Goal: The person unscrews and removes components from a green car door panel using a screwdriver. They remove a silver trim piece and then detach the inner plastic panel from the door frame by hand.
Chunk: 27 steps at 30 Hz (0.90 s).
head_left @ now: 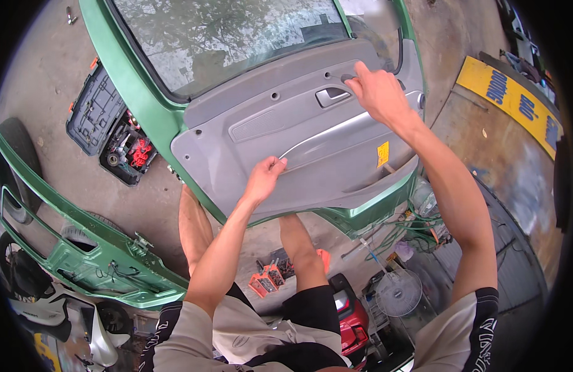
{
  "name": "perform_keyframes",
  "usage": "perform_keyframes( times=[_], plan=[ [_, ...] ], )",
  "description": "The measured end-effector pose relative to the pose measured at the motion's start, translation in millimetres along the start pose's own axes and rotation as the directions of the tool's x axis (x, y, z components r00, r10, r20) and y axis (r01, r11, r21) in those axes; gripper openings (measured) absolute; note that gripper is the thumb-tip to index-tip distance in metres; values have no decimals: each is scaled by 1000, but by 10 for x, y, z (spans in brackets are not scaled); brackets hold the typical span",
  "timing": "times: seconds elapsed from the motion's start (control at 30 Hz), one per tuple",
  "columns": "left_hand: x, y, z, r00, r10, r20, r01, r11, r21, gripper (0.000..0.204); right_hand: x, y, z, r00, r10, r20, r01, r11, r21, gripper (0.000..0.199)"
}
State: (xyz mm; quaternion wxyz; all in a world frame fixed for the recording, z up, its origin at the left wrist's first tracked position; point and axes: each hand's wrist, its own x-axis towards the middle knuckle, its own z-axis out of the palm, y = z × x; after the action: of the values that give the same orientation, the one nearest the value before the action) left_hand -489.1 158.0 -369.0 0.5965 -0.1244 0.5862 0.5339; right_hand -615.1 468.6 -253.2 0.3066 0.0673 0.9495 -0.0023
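Fitting the trim panel to the door: left hand grips its armrest, right hand presses its top edge with loosely curled fingers; next, seat it evenly.

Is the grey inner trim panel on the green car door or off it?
On: the grey trim panel lies over the green door, with both hands on it.

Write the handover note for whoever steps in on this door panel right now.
Left hand: fingers on the grey door panel at the silver pull handle.
Right hand: fingertips pressed on the panel's upper edge, above the inner door lever.
Green door stands upright; the panel sits against it.
Open tool case lies on the floor, left.
Whether the panel is fastened cannot be told.
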Motion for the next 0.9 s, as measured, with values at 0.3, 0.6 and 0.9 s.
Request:
perform_keyframes(
  times=[0.3, 0.6, 0.9],
  plan=[
    [11, -73, 133, 999, -37, 4, 37, 999, 37, 45, -53, -102, 17, 995, 103, -15, -101, 993, 59, 23],
    [-50, -119, 497, 981, -84, 174, 55, 985, 166, 37, -212, 148, 292, 879, -253, -404, 326, 937, 123, 24],
    [30, -226, 649, 970, -87, 228, 38, 977, 211, 36, -213, 290, 158, 828, -397, -397, 477, 870, 124, 20]
  ],
)
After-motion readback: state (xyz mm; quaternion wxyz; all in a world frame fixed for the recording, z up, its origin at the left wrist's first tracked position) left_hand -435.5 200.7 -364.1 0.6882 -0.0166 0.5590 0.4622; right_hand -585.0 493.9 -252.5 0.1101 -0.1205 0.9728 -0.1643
